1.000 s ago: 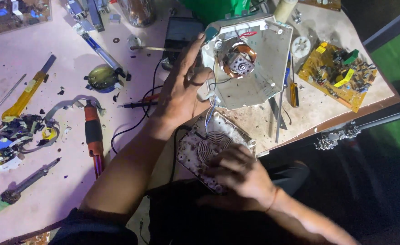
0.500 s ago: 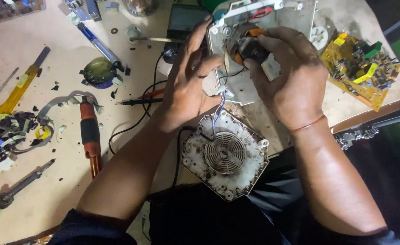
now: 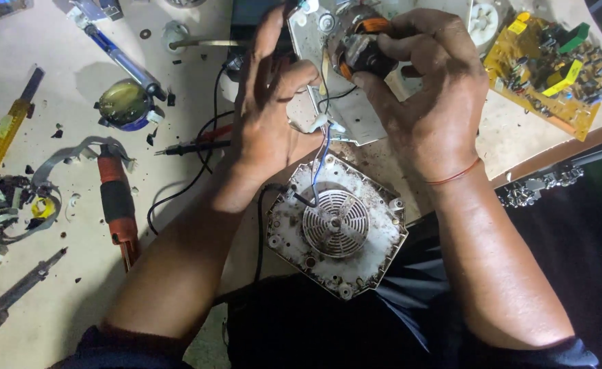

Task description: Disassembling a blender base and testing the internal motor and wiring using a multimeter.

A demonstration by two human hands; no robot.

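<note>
Head view: right hand [image 3: 434, 102] grips motor [image 3: 359, 48], left hand [image 3: 270, 109] spread on white plate [image 3: 356, 119], vented base [image 3: 336, 224] below.

Right hand [image 3: 438, 102] clasps the motor [image 3: 359, 48] on the white plate [image 3: 356, 119]; left hand [image 3: 270, 109] steadies it.

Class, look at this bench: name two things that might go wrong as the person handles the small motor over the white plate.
1. The right hand grips the small motor, while thin blue and white wires run down to the dirty white vented base; a tug might strain or snap them.
2. That base overhangs the bench edge above the lap and could slip off.
3. The left hand braces the white plate; if its grip slips, the plate may shift.
</note>
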